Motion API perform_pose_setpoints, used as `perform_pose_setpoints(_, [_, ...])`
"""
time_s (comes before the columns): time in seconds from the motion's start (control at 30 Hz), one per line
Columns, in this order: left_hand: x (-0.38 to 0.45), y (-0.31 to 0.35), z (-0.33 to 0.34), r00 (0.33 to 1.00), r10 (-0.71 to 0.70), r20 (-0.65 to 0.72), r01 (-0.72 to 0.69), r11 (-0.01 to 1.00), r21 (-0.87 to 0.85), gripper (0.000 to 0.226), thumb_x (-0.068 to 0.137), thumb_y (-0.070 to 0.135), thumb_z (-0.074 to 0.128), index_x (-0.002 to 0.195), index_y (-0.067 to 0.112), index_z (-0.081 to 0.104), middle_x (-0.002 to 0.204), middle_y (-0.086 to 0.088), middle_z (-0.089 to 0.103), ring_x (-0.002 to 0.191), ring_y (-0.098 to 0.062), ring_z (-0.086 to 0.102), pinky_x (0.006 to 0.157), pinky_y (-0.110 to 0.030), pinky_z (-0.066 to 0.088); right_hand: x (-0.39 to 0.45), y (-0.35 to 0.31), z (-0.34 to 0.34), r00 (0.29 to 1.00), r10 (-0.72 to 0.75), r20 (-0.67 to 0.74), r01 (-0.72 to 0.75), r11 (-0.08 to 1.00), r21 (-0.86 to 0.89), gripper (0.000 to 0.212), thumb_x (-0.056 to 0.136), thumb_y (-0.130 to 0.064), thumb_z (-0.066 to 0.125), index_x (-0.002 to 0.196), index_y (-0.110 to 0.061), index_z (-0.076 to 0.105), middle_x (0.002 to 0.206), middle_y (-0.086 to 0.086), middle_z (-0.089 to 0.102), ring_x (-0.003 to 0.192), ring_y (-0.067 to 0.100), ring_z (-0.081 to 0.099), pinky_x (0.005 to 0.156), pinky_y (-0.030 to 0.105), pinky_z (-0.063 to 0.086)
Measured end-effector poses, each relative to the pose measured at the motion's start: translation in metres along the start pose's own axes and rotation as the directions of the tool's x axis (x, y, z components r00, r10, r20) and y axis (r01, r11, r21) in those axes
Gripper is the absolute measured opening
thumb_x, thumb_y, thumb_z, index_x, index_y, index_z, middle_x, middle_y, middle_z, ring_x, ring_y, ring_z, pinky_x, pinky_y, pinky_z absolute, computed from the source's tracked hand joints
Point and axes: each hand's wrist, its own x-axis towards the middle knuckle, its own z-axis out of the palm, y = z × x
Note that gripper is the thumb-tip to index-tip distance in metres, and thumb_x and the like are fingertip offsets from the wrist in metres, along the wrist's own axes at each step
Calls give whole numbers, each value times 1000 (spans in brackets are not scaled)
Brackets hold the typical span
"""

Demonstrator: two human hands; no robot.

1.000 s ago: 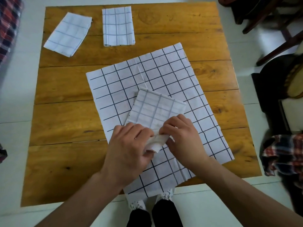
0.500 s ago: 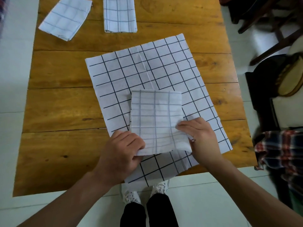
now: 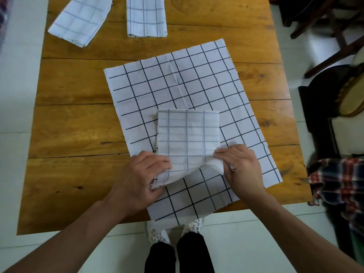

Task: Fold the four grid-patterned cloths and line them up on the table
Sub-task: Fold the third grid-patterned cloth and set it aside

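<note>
A folded grid cloth [image 3: 188,134] lies on top of a large unfolded grid cloth [image 3: 177,85] spread across the middle of the wooden table [image 3: 74,125]. My left hand [image 3: 141,178] grips the folded cloth's near left corner. My right hand [image 3: 240,166] pinches its near right corner, which is lifted and curled. Two more folded grid cloths rest at the far edge: one tilted at the left [image 3: 80,18], one straight beside it [image 3: 145,16]. The big cloth's near end hangs over the table's front edge.
A dark wooden chair [image 3: 325,36] stands at the far right. A plaid cloth [image 3: 340,186] hangs by the table's right front corner, beside a dark seat with a woven cushion [image 3: 352,99]. My shoes [image 3: 175,231] show below the front edge.
The folded cloth has turned from tilted to square with the table. My hands have moved apart from its near middle to its two near corners, whose edge now lifts.
</note>
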Motion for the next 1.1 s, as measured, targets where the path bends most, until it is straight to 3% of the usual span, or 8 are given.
perform_pose_setpoints(0.13, [4,-3,-4,1000,-16,-22,17,1000,14,26,73,34,76,92,23,64,123,7,65,109,-17,53,84,-38,49,1,1,-1,1000,-2,-3,2,1000,21,24,91,-19,54,98,-15,77,102,-3,74,101,18,62,87,36,48])
perform_pose_setpoints(0.27, [7,1,-4,997,-68,-24,69,997,28,40,59,13,86,86,22,58,120,7,68,104,-16,55,77,-38,49,3,-2,-5,1000,-21,20,21,1000,3,19,82,-11,69,100,-12,76,101,0,74,98,22,63,85,36,48])
perform_pose_setpoints(0.37, [10,3,-5,993,-87,-79,86,996,-21,31,70,32,81,88,22,58,115,7,69,99,-15,56,76,-37,49,2,-6,-8,999,-13,46,12,1000,20,24,79,-19,68,101,-9,75,101,4,74,96,24,64,83,38,52])
perform_pose_setpoints(0.6, [23,4,-3,937,-298,-181,266,947,-179,16,95,40,55,89,25,55,83,8,54,75,-8,50,59,-30,44,8,-8,-9,991,127,38,-130,989,73,7,91,-9,68,88,-15,70,83,-3,67,83,13,55,69,27,47])
perform_pose_setpoints(0.7, [33,2,-4,899,-406,-164,354,895,-273,16,92,41,59,97,25,57,88,5,62,82,-12,59,65,-39,53,13,-15,-11,973,230,35,-232,969,84,14,90,-14,68,77,-13,64,73,-3,61,75,14,53,62,32,49])
perform_pose_setpoints(0.83, [40,1,-7,848,-526,-69,486,823,-296,51,77,50,76,116,25,54,109,3,65,101,-12,63,82,-37,58,23,-17,-13,901,417,123,-433,885,174,27,92,-18,65,68,-12,54,68,4,60,69,19,57,57,40,52])
perform_pose_setpoints(1.0, [51,7,-9,812,-569,-132,526,810,-260,46,81,35,79,112,21,49,82,6,68,79,-11,63,71,-37,54,33,-19,-14,834,516,193,-549,811,203,25,93,-18,63,70,-11,53,64,3,59,65,13,54,50,17,44])
perform_pose_setpoints(1.1, [54,9,-10,779,-603,-170,548,788,-282,43,84,33,77,116,22,50,74,9,65,73,-6,60,69,-32,53,36,-18,-13,813,542,210,-577,796,180,25,92,-18,64,71,-12,53,60,1,56,55,10,49,49,12,40])
